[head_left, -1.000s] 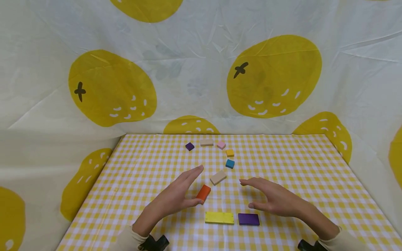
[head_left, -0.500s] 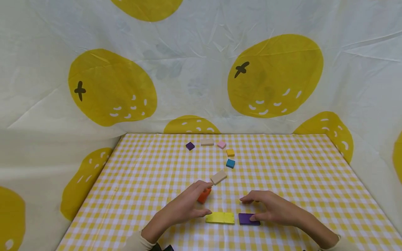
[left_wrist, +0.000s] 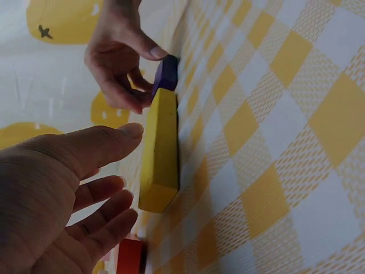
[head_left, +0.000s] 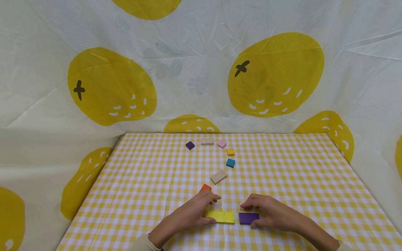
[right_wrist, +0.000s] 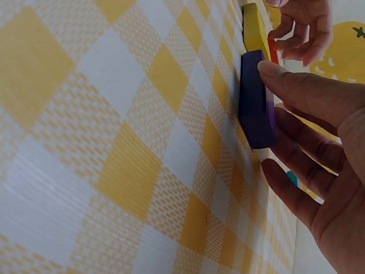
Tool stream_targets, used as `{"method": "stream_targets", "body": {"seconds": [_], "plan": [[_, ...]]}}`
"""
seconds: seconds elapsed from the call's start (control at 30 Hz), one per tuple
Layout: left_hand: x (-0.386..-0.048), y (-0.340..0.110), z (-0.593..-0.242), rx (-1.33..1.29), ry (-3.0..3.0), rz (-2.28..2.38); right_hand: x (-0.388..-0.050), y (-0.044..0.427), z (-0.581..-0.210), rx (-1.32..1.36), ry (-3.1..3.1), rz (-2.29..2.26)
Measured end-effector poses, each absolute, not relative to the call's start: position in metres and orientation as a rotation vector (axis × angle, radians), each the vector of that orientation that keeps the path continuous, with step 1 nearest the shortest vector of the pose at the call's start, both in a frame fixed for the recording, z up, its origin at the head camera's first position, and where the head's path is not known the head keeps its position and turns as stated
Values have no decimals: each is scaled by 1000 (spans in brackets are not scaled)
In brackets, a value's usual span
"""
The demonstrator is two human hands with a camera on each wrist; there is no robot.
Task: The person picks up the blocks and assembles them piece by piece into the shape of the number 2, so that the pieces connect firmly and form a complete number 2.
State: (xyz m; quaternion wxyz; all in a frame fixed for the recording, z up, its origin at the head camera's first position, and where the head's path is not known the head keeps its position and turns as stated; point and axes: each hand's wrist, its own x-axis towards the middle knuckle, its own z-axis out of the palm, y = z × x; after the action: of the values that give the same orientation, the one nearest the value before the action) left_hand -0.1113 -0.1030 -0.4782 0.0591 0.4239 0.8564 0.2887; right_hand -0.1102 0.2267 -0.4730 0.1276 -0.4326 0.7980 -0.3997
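Observation:
On the checked tablecloth, a yellow block lies flat near the front, with a purple block just to its right. My left hand is around the yellow block's left end; the left wrist view shows its thumb and fingers apart from that block. At the purple block is my right hand. Its thumb lies at the near edge and its bent fingers lie beyond the far side; firm contact cannot be made out. An orange block is partly hidden behind my left hand.
A curved row leads away: a beige block, a blue block, an orange-yellow block, a pink block, another beige block and a small dark purple block. A fruit-print cloth hangs behind the table.
Both hands have come down and nearer the front edge, from above the cloth to the yellow and purple blocks. My left hand now covers part of the orange block. The blocks stay in place.

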Motion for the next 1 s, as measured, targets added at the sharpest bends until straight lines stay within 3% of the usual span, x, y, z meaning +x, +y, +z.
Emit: {"method": "stream_targets", "body": {"seconds": [1.0], "plan": [[-111, -88, -489, 1426, 2672, 682, -104, 222, -475, -1212, 2456, -1034]]}}
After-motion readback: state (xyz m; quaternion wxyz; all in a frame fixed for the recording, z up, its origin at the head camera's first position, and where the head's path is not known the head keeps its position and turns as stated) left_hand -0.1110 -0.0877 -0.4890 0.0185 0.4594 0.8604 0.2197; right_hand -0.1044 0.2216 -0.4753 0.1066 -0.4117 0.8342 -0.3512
